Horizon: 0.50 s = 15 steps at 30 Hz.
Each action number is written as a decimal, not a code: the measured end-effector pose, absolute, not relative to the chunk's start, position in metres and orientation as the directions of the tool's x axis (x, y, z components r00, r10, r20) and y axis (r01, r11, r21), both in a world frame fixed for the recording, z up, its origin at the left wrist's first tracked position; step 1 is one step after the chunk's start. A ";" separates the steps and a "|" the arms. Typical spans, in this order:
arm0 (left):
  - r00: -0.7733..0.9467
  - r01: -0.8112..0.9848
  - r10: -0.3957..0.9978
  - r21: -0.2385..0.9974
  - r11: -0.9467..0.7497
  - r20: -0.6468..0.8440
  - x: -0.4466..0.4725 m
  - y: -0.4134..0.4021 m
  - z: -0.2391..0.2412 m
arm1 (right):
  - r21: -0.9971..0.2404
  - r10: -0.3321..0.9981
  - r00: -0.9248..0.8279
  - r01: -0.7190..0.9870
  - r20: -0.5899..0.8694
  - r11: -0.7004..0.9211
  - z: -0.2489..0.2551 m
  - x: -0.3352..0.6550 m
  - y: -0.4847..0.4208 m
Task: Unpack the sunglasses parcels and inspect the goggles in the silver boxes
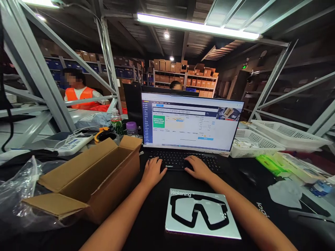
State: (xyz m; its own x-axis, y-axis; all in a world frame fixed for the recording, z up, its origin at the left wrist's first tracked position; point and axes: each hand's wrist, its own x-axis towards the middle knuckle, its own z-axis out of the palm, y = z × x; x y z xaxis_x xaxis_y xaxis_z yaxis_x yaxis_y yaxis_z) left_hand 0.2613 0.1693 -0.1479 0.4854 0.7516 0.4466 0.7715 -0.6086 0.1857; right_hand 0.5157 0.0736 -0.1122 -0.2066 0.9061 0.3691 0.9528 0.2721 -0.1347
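Observation:
My left hand (154, 171) rests on the left part of a black keyboard (174, 159), fingers spread over the keys. On the right part of it lies my right hand (198, 168), its fingers also apart and holding nothing. Behind the keyboard stands a lit monitor (180, 136) showing a web page with a search bar. Between my forearms a flat white box (183, 226) printed with black goggles and the word "Wakening" lies on the black desk mat. Left of my left arm sits a brown cardboard box (115, 188) with its flaps up.
Clear plastic wrap (28, 195) lies at the far left. A tape roll (104, 134) and a green-labelled bottle (116, 122) stand behind the carton. White baskets (258, 148), a green packet (270, 164) and a mouse (248, 176) are on the right. A person in an orange vest (80, 96) sits beyond.

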 end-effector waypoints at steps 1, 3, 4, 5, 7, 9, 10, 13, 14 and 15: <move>0.481 0.780 0.756 0.178 -0.600 0.444 0.262 0.168 -0.149 | -0.129 0.910 -0.206 0.955 0.361 0.267 -0.115 0.508 0.083; 0.469 0.796 0.766 0.166 -0.582 0.440 0.266 0.164 -0.150 | -0.117 0.916 -0.199 0.960 0.348 0.253 -0.119 0.495 0.096; 0.463 0.804 0.771 0.160 -0.573 0.437 0.268 0.161 -0.151 | -0.110 0.918 -0.197 0.963 0.344 0.248 -0.121 0.489 0.101; 0.456 0.811 0.777 0.156 -0.563 0.434 0.270 0.159 -0.151 | -0.103 0.920 -0.198 0.964 0.339 0.245 -0.123 0.484 0.105; 0.447 0.823 0.787 0.148 -0.548 0.426 0.273 0.156 -0.152 | -0.088 0.921 -0.202 0.966 0.332 0.244 -0.126 0.477 0.109; 0.444 0.830 0.793 0.141 -0.539 0.417 0.275 0.154 -0.152 | -0.079 0.923 -0.199 0.968 0.329 0.237 -0.130 0.472 0.111; 0.445 0.832 0.794 0.138 -0.538 0.414 0.276 0.154 -0.153 | -0.077 0.924 -0.194 0.970 0.329 0.231 -0.132 0.471 0.111; 0.446 0.833 0.797 0.137 -0.536 0.408 0.276 0.154 -0.153 | -0.074 0.926 -0.183 0.973 0.330 0.219 -0.137 0.470 0.110; 0.447 0.833 0.797 0.137 -0.537 0.407 0.276 0.155 -0.153 | -0.073 0.926 -0.182 0.973 0.331 0.218 -0.138 0.470 0.110; 0.448 0.832 0.796 0.137 -0.538 0.406 0.276 0.155 -0.153 | -0.072 0.926 -0.181 0.974 0.332 0.217 -0.139 0.470 0.109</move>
State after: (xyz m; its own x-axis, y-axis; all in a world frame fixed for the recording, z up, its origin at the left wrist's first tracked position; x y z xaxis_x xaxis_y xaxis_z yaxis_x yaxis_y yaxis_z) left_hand 0.2757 0.1553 -0.1528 0.4484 0.7963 0.4060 0.8315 -0.5383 0.1373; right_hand 0.4702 0.1091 -0.1390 -0.1814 0.9257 0.3318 0.9736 0.2165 -0.0717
